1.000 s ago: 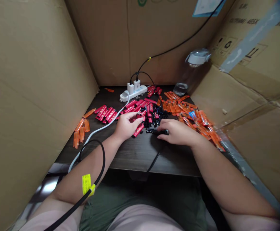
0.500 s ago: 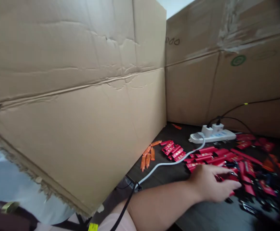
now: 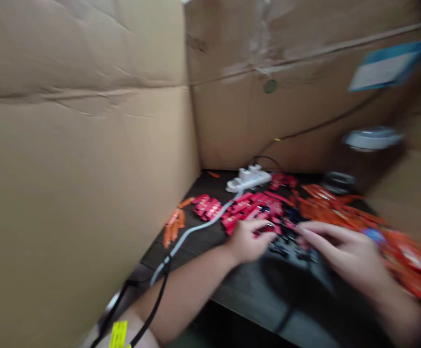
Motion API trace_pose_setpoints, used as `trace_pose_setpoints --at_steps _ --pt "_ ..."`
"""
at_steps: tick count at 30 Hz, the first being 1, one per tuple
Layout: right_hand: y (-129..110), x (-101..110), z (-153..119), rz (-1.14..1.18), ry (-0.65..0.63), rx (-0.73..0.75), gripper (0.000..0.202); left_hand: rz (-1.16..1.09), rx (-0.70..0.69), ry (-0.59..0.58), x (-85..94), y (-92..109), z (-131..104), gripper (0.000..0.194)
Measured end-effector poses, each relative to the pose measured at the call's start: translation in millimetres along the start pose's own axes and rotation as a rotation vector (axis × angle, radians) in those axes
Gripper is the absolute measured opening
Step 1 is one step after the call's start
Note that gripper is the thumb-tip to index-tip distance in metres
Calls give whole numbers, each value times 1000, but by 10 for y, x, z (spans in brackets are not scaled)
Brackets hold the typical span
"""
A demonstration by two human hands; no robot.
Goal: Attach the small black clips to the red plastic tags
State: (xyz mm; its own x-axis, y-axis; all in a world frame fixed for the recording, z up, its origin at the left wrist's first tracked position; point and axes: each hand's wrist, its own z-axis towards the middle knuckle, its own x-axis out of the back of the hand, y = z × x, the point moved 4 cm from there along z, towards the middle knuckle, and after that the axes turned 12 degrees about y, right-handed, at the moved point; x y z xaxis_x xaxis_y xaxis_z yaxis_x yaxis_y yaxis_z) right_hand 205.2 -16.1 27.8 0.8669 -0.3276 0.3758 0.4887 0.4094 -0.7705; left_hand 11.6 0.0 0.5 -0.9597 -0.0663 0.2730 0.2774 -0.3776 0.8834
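Lots of red pieces [image 3: 246, 207] are lying mid-frame. Left hand [image 3: 247, 243] is gripping one; right hand [image 3: 355, 258] is hovering nearby, can't tell if it's holding anything.

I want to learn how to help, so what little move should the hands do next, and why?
Maybe bring the right hand gently toward the left hand. The left seems to grip a red piece, and the right fingertips are close by, but apart from it. Blur hides whether the right holds anything.
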Motion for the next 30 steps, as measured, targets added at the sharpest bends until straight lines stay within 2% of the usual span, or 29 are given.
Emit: trace_pose_setpoints --at_steps 2,5,8,12,15,19,25,30 --pt "-73 -66 -23 217 -75 -169 21 -91 -29 -35 -11 3 13 28" --pt "-45 -185 -53 522 -129 -351 25 -179 -62 -105 -57 -45 50 24" --pt "-39 -229 -101 673 -120 -374 39 -186 -93 -127 -69 -35 48 22" --pt "-96 -261 -131 752 -157 -371 28 -163 -143 -134 -56 25 35 19" --pt "-97 -278 -125 806 -144 -425 22 -140 -194 -135 -51 44 34 18" --pt "-41 -294 -129 754 -108 -471 22 -122 -271 -102 -28 74 38 18" --pt "-102 -219 -141 425 81 -234 24 -119 -270 -96 -16 80 44 20" --pt "-196 -220 -152 317 61 -116 16 -103 -238 -81 -5 62 60 18"
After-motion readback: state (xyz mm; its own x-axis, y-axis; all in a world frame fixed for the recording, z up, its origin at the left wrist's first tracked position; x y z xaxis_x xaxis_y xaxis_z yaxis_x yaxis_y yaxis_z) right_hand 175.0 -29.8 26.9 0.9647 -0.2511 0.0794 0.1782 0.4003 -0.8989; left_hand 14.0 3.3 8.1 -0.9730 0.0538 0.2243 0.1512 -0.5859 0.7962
